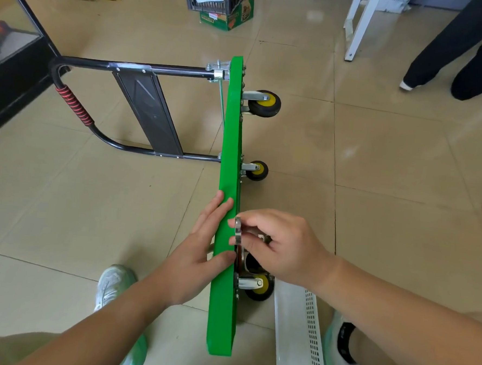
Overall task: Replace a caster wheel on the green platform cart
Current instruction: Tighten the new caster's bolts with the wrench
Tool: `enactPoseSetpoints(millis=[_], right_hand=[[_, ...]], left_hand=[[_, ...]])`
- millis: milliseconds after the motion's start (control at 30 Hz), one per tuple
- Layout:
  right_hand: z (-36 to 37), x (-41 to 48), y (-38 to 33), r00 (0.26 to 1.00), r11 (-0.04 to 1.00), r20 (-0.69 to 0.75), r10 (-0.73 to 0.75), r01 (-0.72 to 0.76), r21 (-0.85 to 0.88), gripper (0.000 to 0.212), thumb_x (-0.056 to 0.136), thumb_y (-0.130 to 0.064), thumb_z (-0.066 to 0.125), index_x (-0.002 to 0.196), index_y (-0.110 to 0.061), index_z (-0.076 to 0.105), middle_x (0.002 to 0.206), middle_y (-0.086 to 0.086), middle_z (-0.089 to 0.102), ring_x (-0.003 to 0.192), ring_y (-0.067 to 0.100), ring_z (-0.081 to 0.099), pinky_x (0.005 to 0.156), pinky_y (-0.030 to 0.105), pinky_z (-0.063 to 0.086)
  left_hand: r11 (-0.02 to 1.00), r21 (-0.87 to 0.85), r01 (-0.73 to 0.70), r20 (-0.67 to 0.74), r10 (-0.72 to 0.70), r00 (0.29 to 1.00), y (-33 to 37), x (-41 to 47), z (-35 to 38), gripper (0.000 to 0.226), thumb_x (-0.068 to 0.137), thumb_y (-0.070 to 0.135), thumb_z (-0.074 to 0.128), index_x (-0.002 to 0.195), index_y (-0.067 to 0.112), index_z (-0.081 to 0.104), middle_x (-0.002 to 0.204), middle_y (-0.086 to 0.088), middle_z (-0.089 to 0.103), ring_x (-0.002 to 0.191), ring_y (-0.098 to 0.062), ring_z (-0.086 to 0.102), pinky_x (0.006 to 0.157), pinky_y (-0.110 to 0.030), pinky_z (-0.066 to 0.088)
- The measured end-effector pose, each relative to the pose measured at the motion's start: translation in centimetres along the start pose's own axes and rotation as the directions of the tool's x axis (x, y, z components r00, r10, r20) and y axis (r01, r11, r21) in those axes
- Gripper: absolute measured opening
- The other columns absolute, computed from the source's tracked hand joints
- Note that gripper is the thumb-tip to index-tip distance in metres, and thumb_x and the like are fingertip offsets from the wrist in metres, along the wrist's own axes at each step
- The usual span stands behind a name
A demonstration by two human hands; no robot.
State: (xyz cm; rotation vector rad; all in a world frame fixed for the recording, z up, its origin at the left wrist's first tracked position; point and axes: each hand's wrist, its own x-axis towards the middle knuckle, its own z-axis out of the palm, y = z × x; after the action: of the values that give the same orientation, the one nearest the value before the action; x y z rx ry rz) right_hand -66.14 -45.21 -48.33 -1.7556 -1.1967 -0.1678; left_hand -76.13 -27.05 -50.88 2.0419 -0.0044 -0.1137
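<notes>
The green platform cart stands on its side edge on the tiled floor, its black folding handle stretching left. Three black casters with yellow hubs stick out to the right: a far one, a middle one and a near one. My left hand presses flat on the deck's top edge, thumb on the underside face. My right hand holds a loose caster by its metal mounting plate against the cart's underside; its wheel is mostly hidden under my palm.
A white perforated plastic basket lies on the floor right of the cart, between my shoes. Another person's dark trouser legs stand at the far right beside a white frame leg. A crate on a green box sits behind.
</notes>
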Motion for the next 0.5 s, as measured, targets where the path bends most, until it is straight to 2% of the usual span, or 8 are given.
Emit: enactPoseSetpoints(millis=[33,133,200,267,333,400,500], right_hand=[[0.1,0.3,0.1,0.999,0.999,-0.017,0.042,-0.041,0.03,0.019,0.088,-0.014,0.072,0.102,-0.002,0.073,0.096,0.008,0.075,0.085,0.018,0.072,0.078,0.032,0.058],[0.2,1.7,0.8,0.963,0.937,-0.023,0.269,-0.257,0.236,0.021,0.086,-0.01,0.076,0.107,-0.008,0.072,0.098,0.002,0.076,0.091,0.011,0.073,0.083,0.029,0.06],[0.2,2.7,1.5,0.921,0.868,0.008,0.389,-0.37,0.331,0.021,0.087,-0.011,0.075,0.108,-0.012,0.072,0.098,0.001,0.076,0.092,0.012,0.073,0.086,0.033,0.06],[0.3,3.6,2.2,0.893,0.835,0.029,0.45,-0.432,0.341,0.02,0.088,-0.011,0.075,0.106,-0.02,0.072,0.096,0.0,0.077,0.089,0.013,0.073,0.082,0.034,0.06],[0.4,4.6,2.8,0.849,0.772,0.057,0.525,-0.503,0.388,0.02,0.089,-0.009,0.073,0.104,-0.022,0.071,0.092,0.0,0.076,0.079,0.008,0.072,0.072,0.026,0.058],[0.6,5.3,3.5,0.789,0.681,0.082,0.609,-0.573,0.456,0.017,0.091,-0.006,0.071,0.106,-0.013,0.071,0.089,0.001,0.075,0.074,0.006,0.07,0.065,0.021,0.056],[1.0,5.7,4.7,0.725,0.597,0.116,0.679,-0.637,0.489,0.012,0.092,-0.01,0.071,0.103,-0.014,0.071,0.09,0.002,0.077,0.084,0.014,0.074,0.068,0.031,0.061]], left_hand=[[1.0,0.0,-0.006,0.002,0.006,1.0,0.1,0.0,-0.1,0.08,0.091,0.044,0.058,0.157,0.051,0.014,0.167,0.037,-0.005,0.152,0.016,0.004,0.123,-0.018,0.025],[0.999,-0.045,-0.005,0.003,0.005,1.0,0.4,0.0,-0.2,0.08,0.088,0.049,0.056,0.158,0.051,0.017,0.168,0.034,-0.002,0.15,0.016,0.013,0.117,-0.038,0.044],[0.998,-0.06,-0.005,0.0,0.005,1.0,0.4,0.0,-0.3,0.079,0.089,0.049,0.057,0.158,0.05,0.019,0.167,0.035,0.0,0.15,0.016,0.016,0.116,-0.042,0.046],[0.998,-0.065,-0.008,0.001,0.008,1.0,0.2,0.0,-0.3,0.078,0.092,0.044,0.06,0.158,0.047,0.02,0.167,0.035,0.001,0.149,0.016,0.016,0.117,-0.044,0.045],[0.998,-0.068,-0.014,0.001,0.014,1.0,0.0,0.1,-0.3,0.077,0.094,0.04,0.062,0.159,0.045,0.021,0.168,0.033,0.001,0.15,0.016,0.015,0.118,-0.043,0.043],[0.998,-0.06,-0.023,0.001,0.023,1.0,-0.2,0.1,-0.4,0.078,0.093,0.044,0.06,0.16,0.044,0.02,0.169,0.032,0.002,0.153,0.013,0.011,0.12,-0.039,0.041],[0.999,-0.043,-0.029,0.006,0.029,1.0,-0.4,0.0,-0.5,0.078,0.095,0.04,0.061,0.16,0.043,0.02,0.168,0.033,0.001,0.154,0.011,0.005,0.119,-0.016,0.033]])
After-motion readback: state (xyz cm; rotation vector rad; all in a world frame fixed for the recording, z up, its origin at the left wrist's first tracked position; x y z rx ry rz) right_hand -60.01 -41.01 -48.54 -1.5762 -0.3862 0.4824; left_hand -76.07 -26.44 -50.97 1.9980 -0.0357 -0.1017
